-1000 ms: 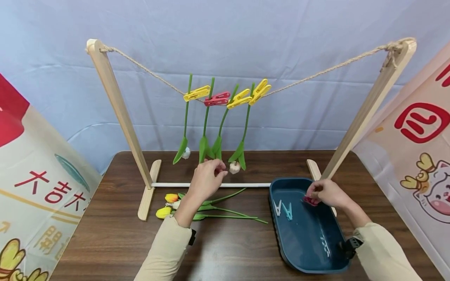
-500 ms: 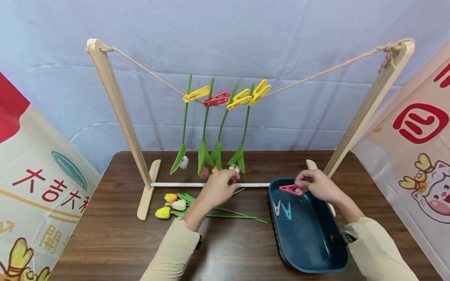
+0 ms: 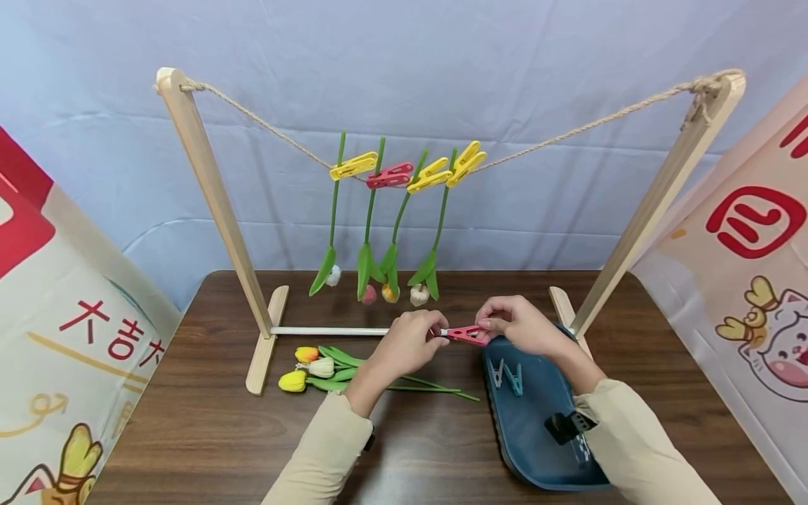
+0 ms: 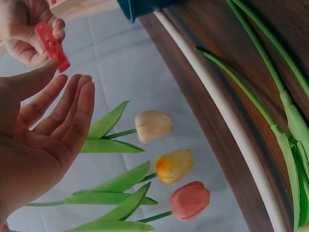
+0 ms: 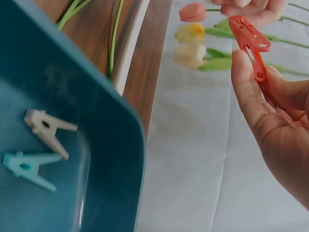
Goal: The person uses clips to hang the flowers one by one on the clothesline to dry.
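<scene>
My right hand (image 3: 520, 326) pinches a red clothespin (image 3: 466, 334) by one end, thumb against fingers, above the near-left part of the tray. The other end of the clothespin points at my left hand (image 3: 410, 344). In the left wrist view, the left thumb and fingers are apart and fairly straight, with the tips right at the clothespin's end (image 4: 63, 65). Behind the hands, several tulips hang upside down from a rope, among them a cream tulip (image 3: 419, 294) and a yellow-orange tulip (image 3: 391, 292). Yellow and red clothespins (image 3: 431, 176) hold their stems.
A dark blue tray (image 3: 536, 470) at right holds a white clothespin (image 5: 46, 126) and a teal clothespin (image 5: 30, 166). Several tulips (image 3: 320, 367) lie on the table at left. A wooden frame (image 3: 217, 203) carries the rope (image 3: 568, 133); a white rod (image 3: 328, 331) joins its feet.
My right hand has lifted the red clothespin out of the tray and moved left with it. My left hand has moved right and down from the hanging tulips, towards the clothespin.
</scene>
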A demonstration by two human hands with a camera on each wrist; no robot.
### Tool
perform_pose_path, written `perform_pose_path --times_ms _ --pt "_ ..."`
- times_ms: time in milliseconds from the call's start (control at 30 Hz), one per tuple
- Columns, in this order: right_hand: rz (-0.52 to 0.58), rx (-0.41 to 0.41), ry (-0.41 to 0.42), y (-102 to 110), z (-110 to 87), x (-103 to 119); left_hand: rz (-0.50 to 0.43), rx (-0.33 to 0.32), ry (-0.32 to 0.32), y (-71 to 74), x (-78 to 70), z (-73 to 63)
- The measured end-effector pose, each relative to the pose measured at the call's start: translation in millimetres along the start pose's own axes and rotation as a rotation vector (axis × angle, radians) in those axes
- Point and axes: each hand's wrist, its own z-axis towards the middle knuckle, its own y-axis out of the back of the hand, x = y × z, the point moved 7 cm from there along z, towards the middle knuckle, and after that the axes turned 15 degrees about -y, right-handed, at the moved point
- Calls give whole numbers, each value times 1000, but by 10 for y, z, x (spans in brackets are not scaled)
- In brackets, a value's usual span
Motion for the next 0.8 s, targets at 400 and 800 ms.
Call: perform_pose_path --times_ms 400,800 --pt "24 -3 -10 -54 20 67 22 -60 -26 149 15 -37" --pt "-9 -54 115 -31 -44 150 31 -105 -11 282 25 -61"
